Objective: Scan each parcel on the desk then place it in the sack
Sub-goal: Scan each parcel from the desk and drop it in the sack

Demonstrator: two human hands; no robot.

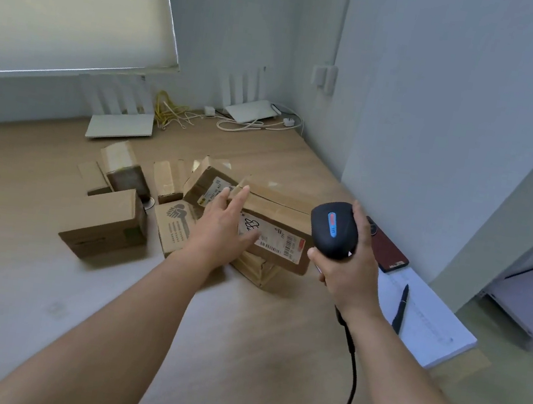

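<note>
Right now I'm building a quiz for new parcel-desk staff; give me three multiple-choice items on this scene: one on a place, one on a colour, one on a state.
1. Where does the dark pen lie?
A. on the white paper pad
B. on a carton
C. on the floor

2. What colour is the handheld barcode scanner?
A. white
B. black with a red-and-blue button
C. yellow

3. How is the left hand?
A. fist closed
B. gripping a pen
C. fingers straight, over the labelled brown cardboard parcel

Answers: 1 A, the pen rests on the pad. 2 B, seen in the right hand. 3 C, its fingers are extended.
</note>
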